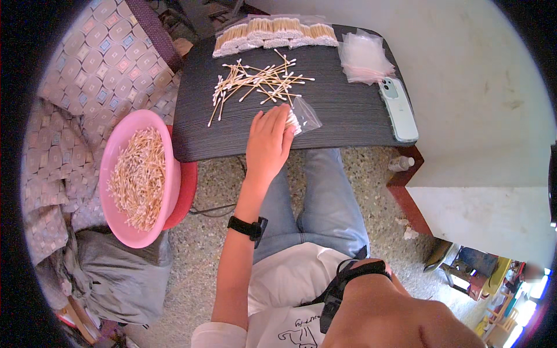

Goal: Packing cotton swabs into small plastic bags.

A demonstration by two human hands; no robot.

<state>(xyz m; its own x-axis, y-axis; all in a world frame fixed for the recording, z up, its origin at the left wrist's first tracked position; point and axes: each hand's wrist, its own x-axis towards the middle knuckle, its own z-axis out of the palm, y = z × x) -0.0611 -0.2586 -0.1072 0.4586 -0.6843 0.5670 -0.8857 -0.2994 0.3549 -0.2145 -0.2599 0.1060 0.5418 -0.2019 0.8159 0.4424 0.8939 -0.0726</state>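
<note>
Closest to the lens, the right hand (pixel 400 316) fills the lower edge, a dark strap around its wrist; its fingers are out of sight, so I cannot tell whether they are spread or curled, and nothing shows in it. Behind it lie a white shirt and blue-jeaned legs above a speckled floor.

Further out, the left hand (pixel 268 142), with a black watch on the wrist, lies palm down on the near edge of a dark table (pixel 348 116). Its fingers are together and fairly flat, pressing on the left end of a small clear bag (pixel 303 119) that holds a bunch of cotton swabs. The bag pokes out from under the fingertips toward the right and slightly away from the person, its far corner free on the tabletop.

Just beyond the hand, a loose scatter of wooden-stick cotton swabs (pixel 255 84) spreads across the middle of the table, close to the fingertips but not touching them. Along the far edge sits a row of filled swab bags (pixel 272 32), and at the far right corner a stack of empty clear bags (pixel 364 57). A pale green phone (pixel 398 109) lies near the right edge.

Left of the table, a pink basin (pixel 119 156) heaped with swabs rests on a red stool beside patterned fabric.
</note>
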